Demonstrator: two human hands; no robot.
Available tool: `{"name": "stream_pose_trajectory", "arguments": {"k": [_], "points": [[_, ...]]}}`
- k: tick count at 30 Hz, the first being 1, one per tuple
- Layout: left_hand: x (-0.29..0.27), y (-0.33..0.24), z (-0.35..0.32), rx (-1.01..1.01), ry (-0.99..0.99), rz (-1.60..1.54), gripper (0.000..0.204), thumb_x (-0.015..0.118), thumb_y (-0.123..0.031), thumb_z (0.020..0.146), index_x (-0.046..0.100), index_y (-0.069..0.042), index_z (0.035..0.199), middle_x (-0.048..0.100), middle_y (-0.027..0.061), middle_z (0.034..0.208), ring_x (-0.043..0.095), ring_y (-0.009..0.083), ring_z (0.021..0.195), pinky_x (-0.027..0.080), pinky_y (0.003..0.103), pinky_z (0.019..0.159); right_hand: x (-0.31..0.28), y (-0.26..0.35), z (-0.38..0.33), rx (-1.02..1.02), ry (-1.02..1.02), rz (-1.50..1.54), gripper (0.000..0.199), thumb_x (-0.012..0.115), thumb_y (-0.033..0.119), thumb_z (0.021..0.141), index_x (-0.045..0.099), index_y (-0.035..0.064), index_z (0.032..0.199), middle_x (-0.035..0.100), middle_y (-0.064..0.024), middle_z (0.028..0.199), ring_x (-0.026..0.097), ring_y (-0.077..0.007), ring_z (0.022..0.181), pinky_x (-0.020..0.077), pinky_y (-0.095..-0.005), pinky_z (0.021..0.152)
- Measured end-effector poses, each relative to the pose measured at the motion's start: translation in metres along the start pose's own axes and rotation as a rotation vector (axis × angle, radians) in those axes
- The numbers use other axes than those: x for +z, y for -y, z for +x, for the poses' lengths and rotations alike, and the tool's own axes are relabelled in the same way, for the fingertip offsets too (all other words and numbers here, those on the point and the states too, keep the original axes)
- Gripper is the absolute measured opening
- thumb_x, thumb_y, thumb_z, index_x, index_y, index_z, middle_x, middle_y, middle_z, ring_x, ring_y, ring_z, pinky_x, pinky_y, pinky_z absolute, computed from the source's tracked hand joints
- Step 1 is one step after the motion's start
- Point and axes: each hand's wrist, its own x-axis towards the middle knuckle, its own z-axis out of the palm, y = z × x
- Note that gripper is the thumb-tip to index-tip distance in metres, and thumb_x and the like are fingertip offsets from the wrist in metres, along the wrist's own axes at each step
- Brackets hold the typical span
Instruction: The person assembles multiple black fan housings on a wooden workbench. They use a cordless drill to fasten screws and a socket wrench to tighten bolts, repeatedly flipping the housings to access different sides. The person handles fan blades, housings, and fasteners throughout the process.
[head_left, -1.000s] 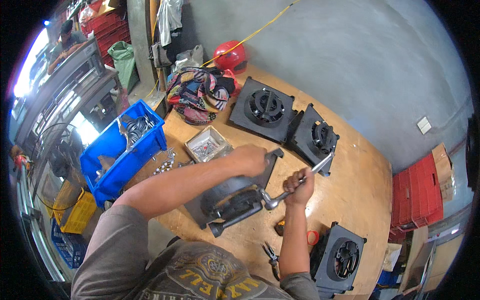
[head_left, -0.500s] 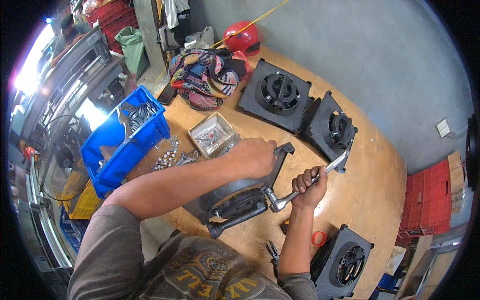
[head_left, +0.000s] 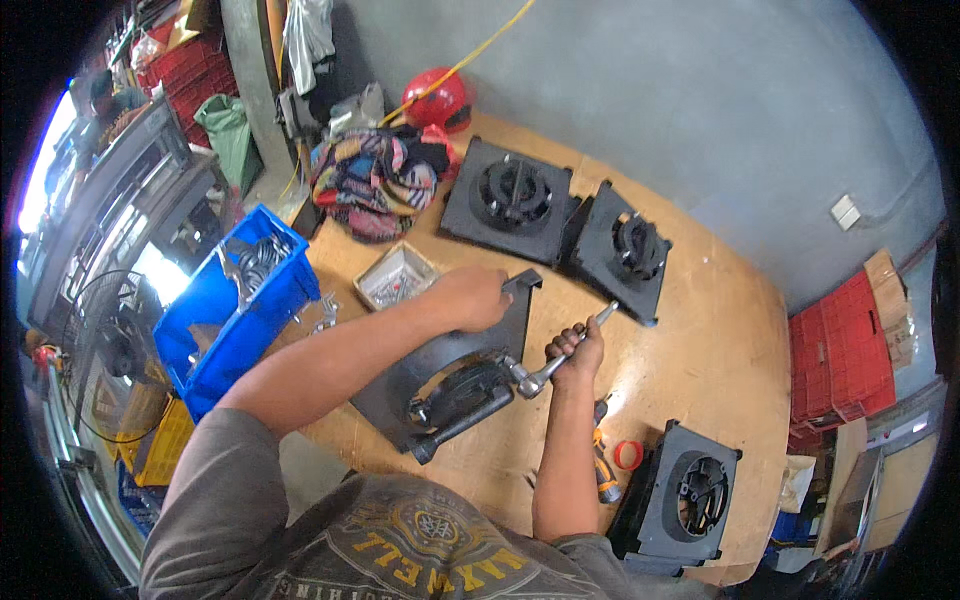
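Note:
On the wooden table in front of me lies a black square housing (head_left: 512, 335) with a round opening and a thick bar-like arm (head_left: 468, 418) across its near side. My left hand (head_left: 472, 299) is closed on the housing's far edge; its fingertips are partly hidden. In my right hand (head_left: 577, 352) is the handle of a silver ratchet wrench (head_left: 532, 384), gripped in a fist. The wrench's socket end meets the right side of the housing near the bar's end. What sits inside the socket is hidden.
Two similar black housings (head_left: 510, 195) (head_left: 632, 250) stand at the back, another (head_left: 690, 500) at near right. Beside my right forearm lie a cordless drill (head_left: 606, 480) and an orange ring (head_left: 628, 455). Left are a blue bin (head_left: 240, 310), a box of screws (head_left: 398, 275) and bundled cloth (head_left: 380, 180).
The whole view has shifted a little. My right hand has swung the ratchet handle slightly away from me, while my left hand keeps its hold on the housing. More of the drill shows.

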Motion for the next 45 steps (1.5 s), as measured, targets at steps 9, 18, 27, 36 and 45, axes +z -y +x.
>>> {"name": "stream_pose_trajectory", "arguments": {"k": [9,18,27,36,45], "points": [[-0.010,0.055,-0.070,0.076,0.219,-0.306,0.065,0.067,-0.036,0.090,0.043,-0.003,0.140,0.059,0.0221,0.128,0.057,0.0318,0.120,0.043,0.042,0.102,0.005,0.000,-0.137,-0.725,0.450,-0.703,0.038,0.056,0.045,0.097,0.042,0.0136,0.081,0.037,0.0011,0.054,0.031,-0.0084,0.040,0.0264,-0.0255,0.037],[-0.015,0.076,-0.140,0.001,0.444,-0.822,0.083,0.068,-0.042,0.090,0.029,-0.004,0.152,0.050,0.0196,0.142,0.048,0.0259,0.129,0.036,0.036,0.109,0.023,-0.095,-0.191,-0.552,0.685,-0.587,0.031,0.057,0.037,0.098,0.044,0.0094,0.091,0.045,-0.0020,0.059,0.034,-0.0085,0.046,0.0266,-0.0252,0.041],[-0.002,0.070,-0.138,-0.122,0.377,-0.618,0.077,0.065,-0.049,0.085,0.049,0.005,0.137,0.059,0.0189,0.131,0.055,0.0261,0.120,0.041,0.036,0.104,0.023,-0.107,-0.196,-0.756,0.850,-0.816,0.032,0.060,0.036,0.095,0.050,0.0061,0.090,0.049,-0.0025,0.063,0.041,-0.0112,0.049,0.0313,-0.0281,0.045],[0.019,0.086,-0.134,-0.206,0.473,-1.130,0.039,0.069,-0.031,0.079,0.065,-0.006,0.110,0.068,0.0060,0.099,0.066,0.0169,0.083,0.053,0.033,0.076,0.023,-0.106,-0.173,-0.789,0.567,-0.705,0.030,0.055,0.037,0.097,0.050,0.0098,0.084,0.047,-0.0022,0.058,0.044,-0.0184,0.044,0.0374,-0.0298,0.044],[0.033,0.089,-0.131,-0.241,0.428,-1.192,0.030,0.068,-0.025,0.078,0.067,-0.007,0.101,0.066,0.0060,0.095,0.065,0.0158,0.083,0.053,0.033,0.076,0.009,-0.100,-0.181,-0.495,0.580,-0.610,0.041,0.056,0.048,0.095,0.051,0.0109,0.077,0.050,-0.0019,0.062,0.046,-0.0142,0.048,0.0350,-0.0293,0.042]]}}
